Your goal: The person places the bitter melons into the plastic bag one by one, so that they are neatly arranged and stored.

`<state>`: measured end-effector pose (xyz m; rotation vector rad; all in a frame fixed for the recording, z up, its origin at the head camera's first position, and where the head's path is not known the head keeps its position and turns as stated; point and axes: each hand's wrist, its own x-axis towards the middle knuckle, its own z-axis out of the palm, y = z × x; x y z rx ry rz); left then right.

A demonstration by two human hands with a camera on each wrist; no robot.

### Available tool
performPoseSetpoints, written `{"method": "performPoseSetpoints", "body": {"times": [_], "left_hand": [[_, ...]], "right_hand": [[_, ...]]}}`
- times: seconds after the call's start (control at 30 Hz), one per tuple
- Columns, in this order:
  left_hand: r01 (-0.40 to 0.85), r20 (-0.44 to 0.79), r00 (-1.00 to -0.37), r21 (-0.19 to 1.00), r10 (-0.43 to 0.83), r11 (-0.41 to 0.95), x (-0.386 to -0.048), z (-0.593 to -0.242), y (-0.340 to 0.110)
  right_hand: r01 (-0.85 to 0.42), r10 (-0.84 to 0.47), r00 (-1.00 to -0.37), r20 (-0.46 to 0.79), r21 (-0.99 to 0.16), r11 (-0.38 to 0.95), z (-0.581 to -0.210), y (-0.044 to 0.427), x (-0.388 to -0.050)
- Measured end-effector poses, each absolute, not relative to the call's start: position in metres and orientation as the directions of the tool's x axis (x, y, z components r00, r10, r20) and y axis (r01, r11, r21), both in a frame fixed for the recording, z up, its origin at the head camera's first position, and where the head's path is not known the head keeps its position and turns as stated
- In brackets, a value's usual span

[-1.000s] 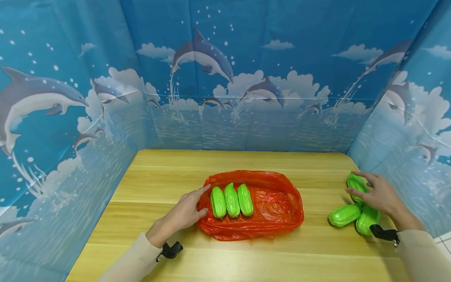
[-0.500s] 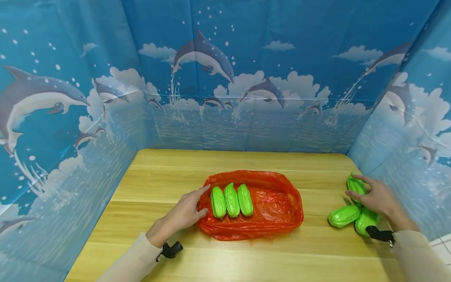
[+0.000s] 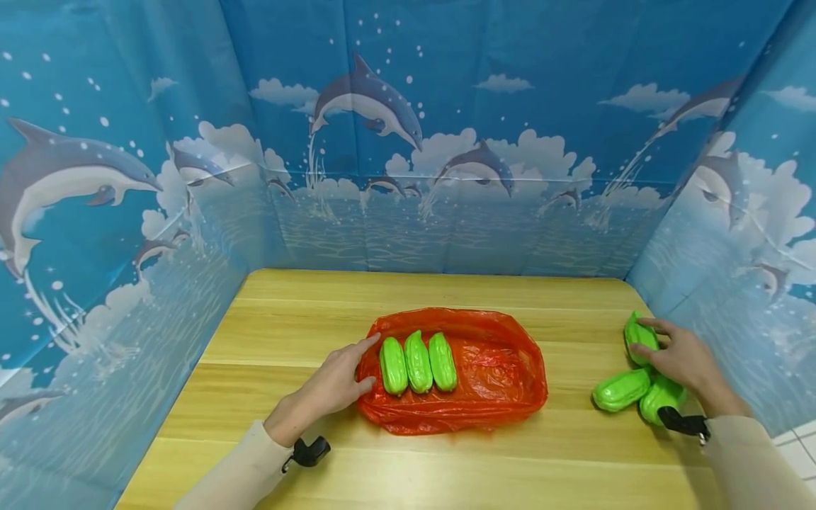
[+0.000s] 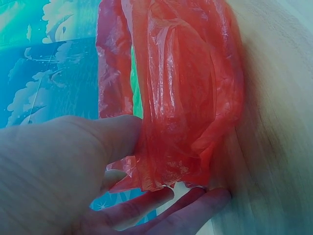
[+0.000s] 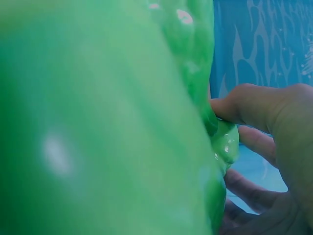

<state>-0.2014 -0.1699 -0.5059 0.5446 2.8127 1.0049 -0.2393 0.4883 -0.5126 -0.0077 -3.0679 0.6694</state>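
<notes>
My left hand (image 3: 334,375) holds the left end of an open red plastic bag (image 3: 503,407). In the left wrist view its thumb lies on the bag's side, with the fingers around the end. Three glossy, ribbed green gourds (image 3: 418,363) lie side by side in the bag's left half. At the table's right side, my right hand (image 3: 688,361) grips another green gourd (image 3: 639,338) between thumb and fingers. Two more gourds lie just below it, one pointing left (image 3: 621,389) and one partly under the wrist (image 3: 659,400). A near gourd (image 5: 98,127) fills much of the right wrist view.
The wooden table (image 3: 446,471) meets a blue dolphin-print curtain (image 3: 421,234) at the back and on both sides. Black wrist cameras sit on both wrists. Pale floor tiles show at the lower right corner.
My right hand has closed in on the upper right gourd and shifted slightly left, the gourd tilting and moving a little with it. The left hand and the bag stay nearly in place.
</notes>
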Motion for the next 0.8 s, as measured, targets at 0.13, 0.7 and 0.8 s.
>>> {"method": "performPoseSetpoints", "body": {"times": [0.13, 0.7, 0.8], "left_hand": [[0.294, 0.017, -0.931, 0.63, 0.366, 0.718, -0.202, -0.507, -0.17], [0.298, 0.023, -0.93, 0.636, 0.368, 0.712, -0.203, -0.507, -0.17], [0.294, 0.02, -0.93, 0.64, 0.367, 0.71, -0.203, -0.507, -0.171]], "right_hand": [[0.007, 0.016, -1.0, 0.016, -0.43, 0.903, -0.516, 0.49, -0.242], [0.013, 0.051, -0.996, 0.074, -0.448, 0.894, -0.504, 0.478, -0.246], [0.006, 0.049, -0.995, 0.083, -0.456, 0.89, -0.501, 0.475, -0.247]]}}
